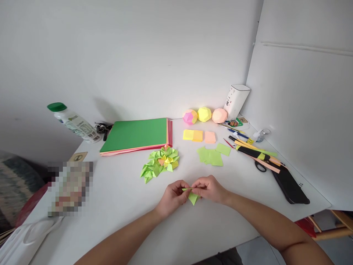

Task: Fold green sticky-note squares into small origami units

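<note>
Between my two hands is a small piece of light green paper (193, 198), partly folded, its pointed corner hanging down. My left hand (173, 197) pinches its left side, and my right hand (210, 188) pinches the upper right edge; the fingertips almost meet. Fingers hide part of the paper. Beyond my left hand lies a heap of folded paper pieces (157, 164), mostly green with some yellow and orange. Past my right hand, flat green paper squares (213, 156) lie loosely overlapped on the white table (118, 206).
Yellow and orange note pads (193, 135) and a peach pad (210, 137) sit behind. Three paper balls (204, 114) line the wall. Coloured sheets (138, 133) lie left of them, beside a bottle (77, 123). On the right are scissors (260, 166), pens and a black case (289, 184).
</note>
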`<state>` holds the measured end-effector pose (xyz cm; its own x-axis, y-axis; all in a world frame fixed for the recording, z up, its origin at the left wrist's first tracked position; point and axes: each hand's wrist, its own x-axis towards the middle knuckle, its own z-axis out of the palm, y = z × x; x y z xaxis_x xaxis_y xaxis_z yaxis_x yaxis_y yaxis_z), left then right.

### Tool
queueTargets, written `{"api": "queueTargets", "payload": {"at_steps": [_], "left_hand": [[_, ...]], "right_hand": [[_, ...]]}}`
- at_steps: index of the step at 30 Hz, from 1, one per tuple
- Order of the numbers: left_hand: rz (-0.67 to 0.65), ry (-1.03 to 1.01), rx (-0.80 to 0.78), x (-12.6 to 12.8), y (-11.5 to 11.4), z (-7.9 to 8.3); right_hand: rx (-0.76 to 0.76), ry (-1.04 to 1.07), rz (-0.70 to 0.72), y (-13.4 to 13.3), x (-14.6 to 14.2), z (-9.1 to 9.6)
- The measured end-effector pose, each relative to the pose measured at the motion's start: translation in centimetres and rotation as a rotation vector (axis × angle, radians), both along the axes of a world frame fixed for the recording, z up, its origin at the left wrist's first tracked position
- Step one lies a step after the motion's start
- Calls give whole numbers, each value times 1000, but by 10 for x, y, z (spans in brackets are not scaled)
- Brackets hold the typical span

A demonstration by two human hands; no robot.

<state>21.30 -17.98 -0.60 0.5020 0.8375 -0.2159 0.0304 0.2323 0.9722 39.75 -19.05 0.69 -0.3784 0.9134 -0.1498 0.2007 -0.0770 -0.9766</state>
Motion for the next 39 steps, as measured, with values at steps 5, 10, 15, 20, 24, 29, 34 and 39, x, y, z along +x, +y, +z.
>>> {"api": "queueTargets", "payload": {"at_steps": [5, 10, 15, 20, 24, 29, 34, 39], "left_hand": [[-6, 8, 42, 0, 0, 2], [18, -5, -22, 0, 1, 4], [136, -105, -106, -2, 4, 1], [173, -215, -99, -2, 4, 2], [34, -80, -66, 0, 2, 3], [33, -14, -23, 3, -1, 2], [34, -4, 33, 5, -3, 4], [88, -13, -2, 3, -3, 2]], "right_hand": [[20, -28, 12, -1, -1, -3], [-29, -6, 11, 1, 1, 1], [-69, 28, -22, 6, 6, 7], [-93, 77, -21, 6, 7, 8], [-60, 38, 10, 3, 4, 5], [144, -104, -14, -1, -3, 2], [296, -179, -55, -5, -11, -1], [183, -175, -47, -1, -3, 3]]}}
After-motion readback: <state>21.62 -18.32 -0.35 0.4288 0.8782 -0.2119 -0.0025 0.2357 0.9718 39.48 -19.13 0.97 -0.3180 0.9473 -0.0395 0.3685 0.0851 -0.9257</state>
